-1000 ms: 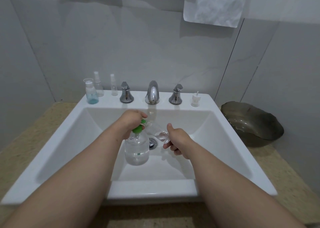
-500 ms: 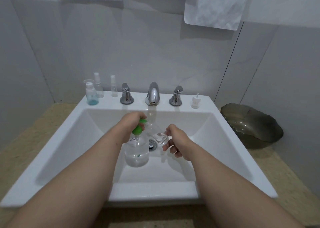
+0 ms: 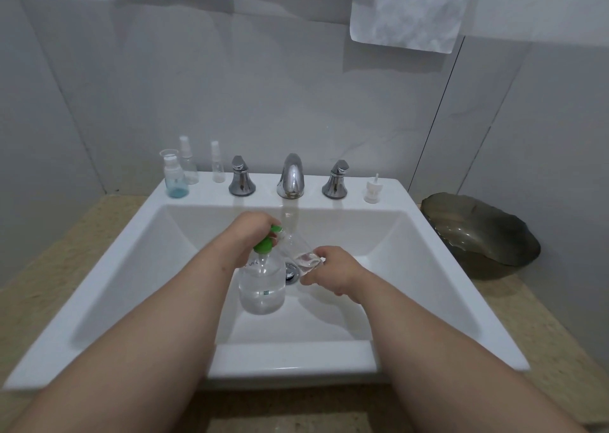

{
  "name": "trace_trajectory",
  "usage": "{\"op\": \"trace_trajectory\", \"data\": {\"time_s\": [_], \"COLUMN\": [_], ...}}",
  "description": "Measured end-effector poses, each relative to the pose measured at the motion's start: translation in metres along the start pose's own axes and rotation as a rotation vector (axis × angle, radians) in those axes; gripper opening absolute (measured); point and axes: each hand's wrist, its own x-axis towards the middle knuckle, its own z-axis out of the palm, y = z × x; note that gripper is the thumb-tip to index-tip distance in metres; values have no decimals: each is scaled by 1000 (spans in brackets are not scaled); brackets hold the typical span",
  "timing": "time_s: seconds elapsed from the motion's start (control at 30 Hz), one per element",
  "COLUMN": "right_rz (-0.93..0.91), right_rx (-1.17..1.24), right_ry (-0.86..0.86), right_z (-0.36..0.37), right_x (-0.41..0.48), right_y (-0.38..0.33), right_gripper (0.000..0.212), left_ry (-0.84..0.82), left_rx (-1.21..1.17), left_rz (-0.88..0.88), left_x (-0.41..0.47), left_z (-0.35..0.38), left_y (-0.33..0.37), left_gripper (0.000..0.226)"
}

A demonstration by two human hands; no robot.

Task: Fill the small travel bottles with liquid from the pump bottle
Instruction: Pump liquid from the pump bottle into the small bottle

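A clear pump bottle (image 3: 262,286) with a green pump head (image 3: 267,241) stands in the white sink (image 3: 412,268), about half full of clear liquid. My left hand (image 3: 250,235) curls over the pump head. My right hand (image 3: 333,272) grips the base of a small clear travel bottle (image 3: 298,251), which is tilted so its mouth meets the pump nozzle. A little liquid lies in its lower end.
On the sink's back ledge at left stand a blue-tinted pump bottle (image 3: 174,178) and two small spray bottles (image 3: 188,165) (image 3: 217,165). A loose white spray cap (image 3: 374,192) sits at right. Chrome faucet (image 3: 290,177) with two handles behind. A dark bowl (image 3: 481,231) rests on the counter.
My right hand has shifted its grip slightly on the travel bottle, fingers now closer over its base. The left hand stays on the pump head.
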Motion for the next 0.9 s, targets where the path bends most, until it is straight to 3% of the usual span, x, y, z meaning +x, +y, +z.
{"op": "trace_trajectory", "data": {"time_s": [0.2,0.3,0.57,0.7,0.9], "right_rz": [-33,-24,0,-10,-16], "right_rx": [-55,-66,-18,10,21], "right_ry": [1,-6,-9,-13,-9], "right_z": [0,0,1,0,1], "right_x": [-1,0,4,5,6], "right_y": [2,3,4,5,7], "right_gripper": [23,27,32,31,29], "left_ry": [20,24,-10,-58,-4], "left_rx": [61,90,-60,-194,-96], "left_rz": [52,58,-10,-37,-24], "left_x": [-3,0,2,-1,0], "left_z": [1,0,-4,-5,-2], "left_y": [4,5,-4,1,0], "left_gripper": [23,28,8,17,11]}}
